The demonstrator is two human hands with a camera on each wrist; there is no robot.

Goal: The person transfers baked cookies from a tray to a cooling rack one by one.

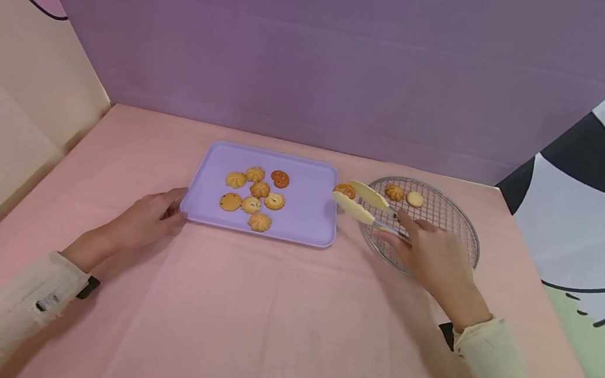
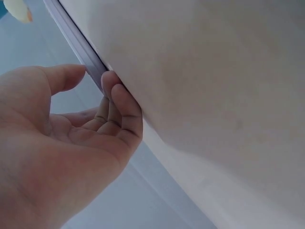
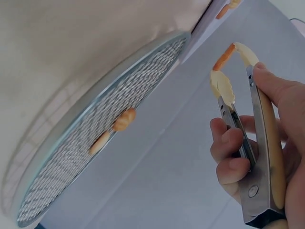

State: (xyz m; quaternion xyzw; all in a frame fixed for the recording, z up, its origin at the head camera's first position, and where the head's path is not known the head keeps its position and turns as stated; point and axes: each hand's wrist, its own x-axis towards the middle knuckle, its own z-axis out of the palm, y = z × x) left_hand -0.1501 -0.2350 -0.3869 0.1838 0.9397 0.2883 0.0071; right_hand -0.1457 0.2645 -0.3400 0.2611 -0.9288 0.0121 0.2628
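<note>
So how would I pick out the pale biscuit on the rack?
On the pink table, find the round wire rack right of the purple tray. Toward its far edge lies the pale biscuit: a plain, smooth disc, unlike the browner, ridged biscuit beside it.

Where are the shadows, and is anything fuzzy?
Head view: soft shadows beside the left hand and right hand on the pink tabletop; right wrist view: the rack throws a faint crisscross shadow; left wrist view: the tabletop looks dim and hazy.

A pink tabletop bears a lilac rectangular tray and, just beside it to the right, a round wire rack.
</note>
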